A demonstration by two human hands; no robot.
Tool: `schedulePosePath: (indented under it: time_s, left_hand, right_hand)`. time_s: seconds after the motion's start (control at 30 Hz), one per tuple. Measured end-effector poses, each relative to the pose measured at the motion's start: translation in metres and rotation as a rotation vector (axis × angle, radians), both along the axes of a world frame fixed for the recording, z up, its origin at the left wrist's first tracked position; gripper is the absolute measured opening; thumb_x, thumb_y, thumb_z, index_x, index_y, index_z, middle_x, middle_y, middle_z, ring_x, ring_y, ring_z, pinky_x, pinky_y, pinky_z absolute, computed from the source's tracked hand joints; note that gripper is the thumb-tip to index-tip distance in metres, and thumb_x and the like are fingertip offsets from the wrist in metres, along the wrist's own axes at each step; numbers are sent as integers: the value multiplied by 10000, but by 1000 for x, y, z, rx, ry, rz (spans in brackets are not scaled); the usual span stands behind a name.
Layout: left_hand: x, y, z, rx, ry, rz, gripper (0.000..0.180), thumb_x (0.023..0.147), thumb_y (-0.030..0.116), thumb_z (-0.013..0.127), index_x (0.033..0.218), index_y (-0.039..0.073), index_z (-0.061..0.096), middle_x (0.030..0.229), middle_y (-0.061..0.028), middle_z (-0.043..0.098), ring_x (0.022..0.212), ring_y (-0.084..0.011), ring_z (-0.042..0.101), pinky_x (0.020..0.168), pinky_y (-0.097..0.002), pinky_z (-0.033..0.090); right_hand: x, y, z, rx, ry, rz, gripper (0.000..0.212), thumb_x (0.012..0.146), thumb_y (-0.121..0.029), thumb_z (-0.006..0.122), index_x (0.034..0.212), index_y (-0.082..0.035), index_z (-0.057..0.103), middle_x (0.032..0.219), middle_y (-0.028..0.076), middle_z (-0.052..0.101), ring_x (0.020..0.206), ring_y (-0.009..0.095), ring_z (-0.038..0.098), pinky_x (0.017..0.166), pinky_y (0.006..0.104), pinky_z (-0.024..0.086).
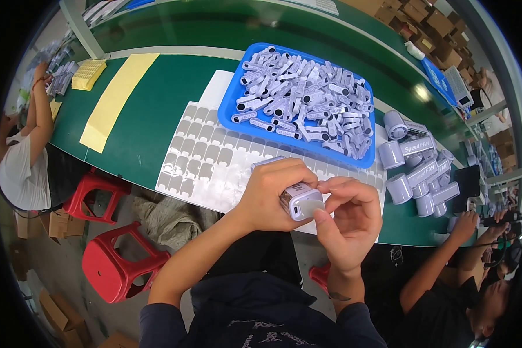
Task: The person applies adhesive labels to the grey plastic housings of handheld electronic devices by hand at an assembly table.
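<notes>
My left hand (272, 188) is wrapped round a pale lavender handheld fan (291, 196), its end with a small dark slot facing my right hand. With thumb and index finger, my right hand (352, 223) pinches a small pale, rounded sticker (311, 209) against that end. How firmly the sticker sits on the fan cannot be made out. Under and beyond my hands lies a white sticker sheet (238, 180) with rows of rounded grey shapes. On its far part stands a blue tray (229, 101), heaped with lavender plastic parts (307, 95) bearing dark round spots.
Several lavender handheld fans (423, 171) are piled at the right of the green table (64, 124). Yellow paper (119, 101) lies at the left. Red stools (107, 267) stand on the floor. Other people work at the left (26, 168) and right (441, 278).
</notes>
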State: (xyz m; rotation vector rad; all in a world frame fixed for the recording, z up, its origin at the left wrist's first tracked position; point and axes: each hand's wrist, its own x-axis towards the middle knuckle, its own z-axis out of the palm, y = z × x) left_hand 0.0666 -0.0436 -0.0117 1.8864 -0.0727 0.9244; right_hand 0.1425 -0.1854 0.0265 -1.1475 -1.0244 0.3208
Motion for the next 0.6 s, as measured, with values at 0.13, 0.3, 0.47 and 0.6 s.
schedulePosePath:
  time_s: [0.13, 0.3, 0.47, 0.6]
  left_hand:
    - [0, 1, 0, 5, 5, 3, 314, 613, 124, 789, 854, 30, 611, 798, -102, 628, 676, -238, 605, 591, -305, 457]
    - [0, 1, 0, -13, -4, 2, 309, 609, 110, 781, 853, 29, 609, 795, -103, 626, 674, -236, 603, 588, -304, 455]
    - [1, -1, 2, -44, 3, 26, 306, 594, 122, 808, 826, 67, 617, 751, -82, 607, 666, -293, 612, 575, -344, 473]
    - [-1, 1, 3, -8, 43, 15, 315, 576, 120, 804, 819, 71, 609, 754, -80, 604, 675, -292, 608, 584, -347, 469]
  right_hand:
    - [-1, 1, 0, -4, 3, -2, 403, 755, 120, 686, 1124, 27, 554, 1097, 139, 606, 825, 112, 593, 890, 291, 456]
    - [-1, 2, -1, 8, -30, -16, 403, 750, 122, 685, 1122, 29, 563, 1055, 114, 606, 843, 127, 589, 896, 295, 454]
    - [-1, 3, 2, -43, -123, -97, 419, 724, 102, 714, 1114, 11, 590, 949, 89, 618, 812, 127, 577, 822, 289, 461]
    - [3, -2, 27, -303, -422, -196, 431, 724, 43, 734, 1133, -2, 603, 835, 32, 598, 759, 101, 552, 725, 247, 441]
